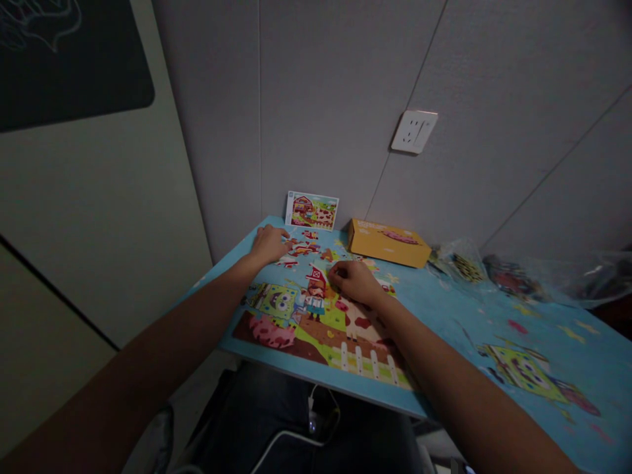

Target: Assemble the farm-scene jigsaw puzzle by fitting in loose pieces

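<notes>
"Jigsaw puzzle of flat, brightly printed, card-like pieces (309, 331): state its location."

"Near edge of the blue, cartoon-printed desk (434, 309), partly assembled. Its lower section shows brown ground, a white fence and a spotted cow. Loose multicoloured pieces (302, 249) lie beyond it."

"Specify the handling properties."

"Judged by appearance: light, thin and fairly stiff. Individual pieces should slide readily over the smooth surface. The tabs are the weak points; bending may crease them. Joined sections would probably part if lifted by one corner."

"Where should hold be taken?"

"Single piece: pinch opposite edges, clear of the tabs. Joined section: support it from below, or slide it with the fingers flat."

"State of the hands?"

"Left hand (269, 244): low at the loose pieces, fingers reaching among them; a grip cannot be confirmed. Right hand (356, 279): over the upper part of the assembled area, fingers curled and thumb close to them; whether a piece is pinched there cannot be told."

"Surrounding items?"

"Behind the loose pieces, a white-bordered farm picture card (314, 210) leans on the grey panelled wall (326, 118). Right of it lies an oblong yellow box (390, 244), then a clear plastic bag (464, 264)."
</notes>
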Available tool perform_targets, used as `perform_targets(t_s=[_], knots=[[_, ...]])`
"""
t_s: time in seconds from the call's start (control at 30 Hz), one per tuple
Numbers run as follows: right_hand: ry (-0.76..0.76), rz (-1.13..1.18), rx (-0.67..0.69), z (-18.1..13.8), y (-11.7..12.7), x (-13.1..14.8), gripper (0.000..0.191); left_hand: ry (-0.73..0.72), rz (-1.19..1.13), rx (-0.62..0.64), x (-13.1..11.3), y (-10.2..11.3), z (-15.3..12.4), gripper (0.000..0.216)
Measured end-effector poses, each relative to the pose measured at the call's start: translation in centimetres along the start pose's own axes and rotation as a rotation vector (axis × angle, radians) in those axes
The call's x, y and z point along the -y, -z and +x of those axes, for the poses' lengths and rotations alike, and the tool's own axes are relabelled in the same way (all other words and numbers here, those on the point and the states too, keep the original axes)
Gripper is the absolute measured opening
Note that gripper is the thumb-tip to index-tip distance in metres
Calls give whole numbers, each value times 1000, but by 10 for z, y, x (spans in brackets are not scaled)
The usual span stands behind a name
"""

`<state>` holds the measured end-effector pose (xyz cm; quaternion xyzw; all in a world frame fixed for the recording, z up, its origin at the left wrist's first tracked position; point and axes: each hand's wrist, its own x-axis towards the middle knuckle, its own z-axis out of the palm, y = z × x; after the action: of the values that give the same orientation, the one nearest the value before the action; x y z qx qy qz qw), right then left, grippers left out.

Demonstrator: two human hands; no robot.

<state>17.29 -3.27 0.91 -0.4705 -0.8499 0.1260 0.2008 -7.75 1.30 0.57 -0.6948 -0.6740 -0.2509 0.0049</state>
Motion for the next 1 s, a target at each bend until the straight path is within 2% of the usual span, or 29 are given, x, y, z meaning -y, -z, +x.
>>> perform_targets(t_s=[0.13,0.33,0.47,0.57,0.7,0.83,1.0], knots=[[-3,-5,-3,0,0,1,18,45,23,53,3,-7,-1,41],[-7,-11,-2,1,0,-1,17,55,-7,72,8,-10,3,33],[4,-8,-3,1,-2,-2,18,79,-9,84,7,-10,1,55],[-1,-4,2,1,-2,-2,17,18,-18,80,1,-14,-3,68],[-13,2,-1,1,-2,-2,17,-119,-78,111,-8,-19,-4,61],[-4,-7,2,2,-2,-2,17,-116,-137,106,-11,-20,0,49],[-23,-15,7,2,-1,0,18,-136,-207,95,-8,-18,1,57]])
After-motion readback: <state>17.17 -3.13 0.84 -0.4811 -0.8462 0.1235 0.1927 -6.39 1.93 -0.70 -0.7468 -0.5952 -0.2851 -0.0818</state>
